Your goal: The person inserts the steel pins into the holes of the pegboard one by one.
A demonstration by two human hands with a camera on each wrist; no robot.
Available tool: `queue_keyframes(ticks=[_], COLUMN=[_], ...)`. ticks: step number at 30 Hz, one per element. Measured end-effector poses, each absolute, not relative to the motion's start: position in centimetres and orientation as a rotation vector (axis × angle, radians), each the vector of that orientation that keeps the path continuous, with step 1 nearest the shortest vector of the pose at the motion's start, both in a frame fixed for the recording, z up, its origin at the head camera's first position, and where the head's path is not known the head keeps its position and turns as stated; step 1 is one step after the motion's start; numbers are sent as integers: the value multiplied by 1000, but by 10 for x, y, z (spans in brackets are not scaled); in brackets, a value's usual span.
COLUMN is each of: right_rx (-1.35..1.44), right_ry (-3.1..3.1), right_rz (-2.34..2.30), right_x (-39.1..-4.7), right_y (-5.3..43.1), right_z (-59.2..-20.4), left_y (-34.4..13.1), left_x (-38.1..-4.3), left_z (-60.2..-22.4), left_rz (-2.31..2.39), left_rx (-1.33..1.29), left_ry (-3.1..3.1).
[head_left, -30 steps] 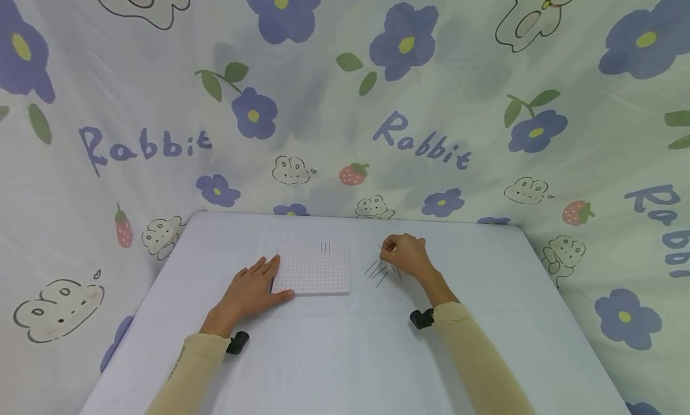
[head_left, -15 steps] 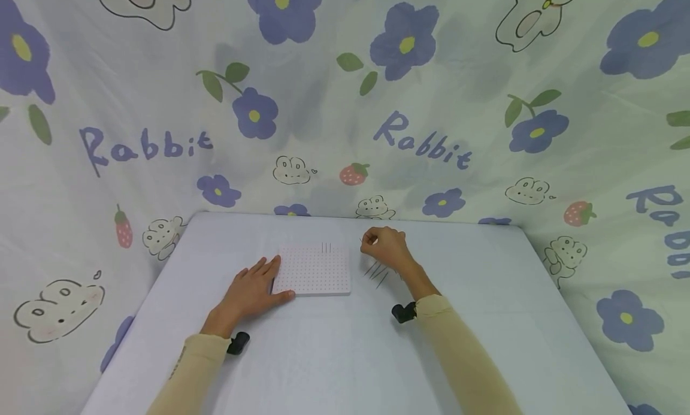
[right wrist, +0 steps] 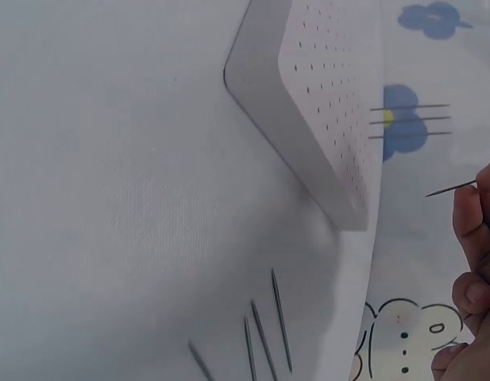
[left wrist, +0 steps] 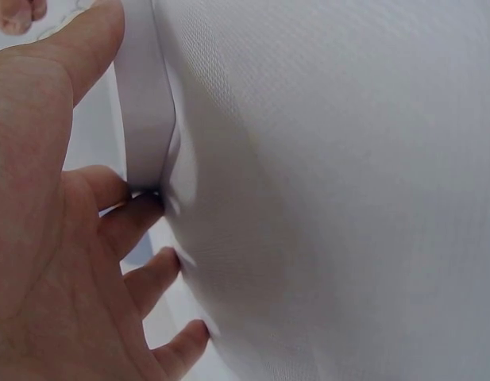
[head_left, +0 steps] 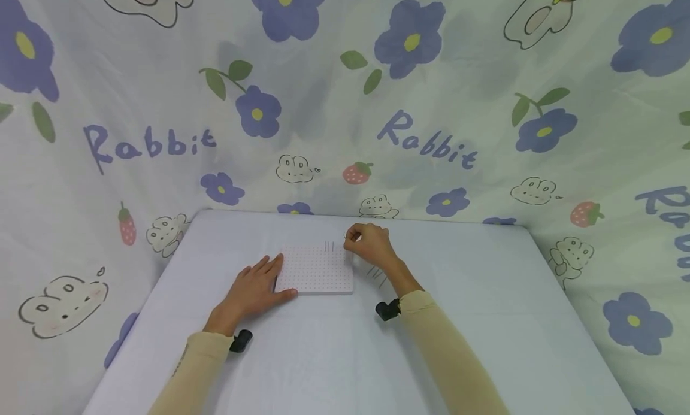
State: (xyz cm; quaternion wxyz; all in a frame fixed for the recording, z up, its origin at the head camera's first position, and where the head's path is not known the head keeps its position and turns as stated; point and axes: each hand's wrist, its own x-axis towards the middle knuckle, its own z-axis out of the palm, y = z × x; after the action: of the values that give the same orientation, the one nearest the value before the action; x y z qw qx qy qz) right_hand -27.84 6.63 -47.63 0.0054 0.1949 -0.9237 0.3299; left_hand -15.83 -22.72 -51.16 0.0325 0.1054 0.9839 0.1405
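A white board (head_left: 315,272) with a grid of small holes lies on the table. My left hand (head_left: 253,294) is spread at its near left corner, fingers along the left side and thumb at the front edge. Three thin metal needles (right wrist: 411,121) stand upright in the board's far row. Thumb and forefinger of my right hand (head_left: 372,245) pinch another needle (right wrist: 449,190), its tip pointing out past the fingers. That hand is at the board's far right corner, above the surface. Several loose needles (right wrist: 282,317) lie on the table right of the board, partly hidden by the right hand in the head view.
A white cloth covers the table (head_left: 302,355). Behind and around it hangs a curtain (head_left: 318,115) printed with flowers and rabbits. A small black wrist camera (head_left: 387,311) sits at the right cuff, another camera (head_left: 241,341) at the left.
My right hand has moved left from the loose needles to the board's far right corner, a needle pinched in it. The left hand keeps its place on the board.
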Motion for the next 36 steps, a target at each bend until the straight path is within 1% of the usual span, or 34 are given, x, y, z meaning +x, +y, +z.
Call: queue_keyframes(ticks=[9,36], right_rx=[593,528], right_ry=[-2874,-2857], right_rz=[1052,1020], right_x=[-283,-283], right_y=[54,42], right_z=[-481,-489], left_y=[-226,-226], left_x=[-158,-158], left_z=[-509,-513], left_rz=[417,407], left_rx=[307,286], left_ry=[3016,3007])
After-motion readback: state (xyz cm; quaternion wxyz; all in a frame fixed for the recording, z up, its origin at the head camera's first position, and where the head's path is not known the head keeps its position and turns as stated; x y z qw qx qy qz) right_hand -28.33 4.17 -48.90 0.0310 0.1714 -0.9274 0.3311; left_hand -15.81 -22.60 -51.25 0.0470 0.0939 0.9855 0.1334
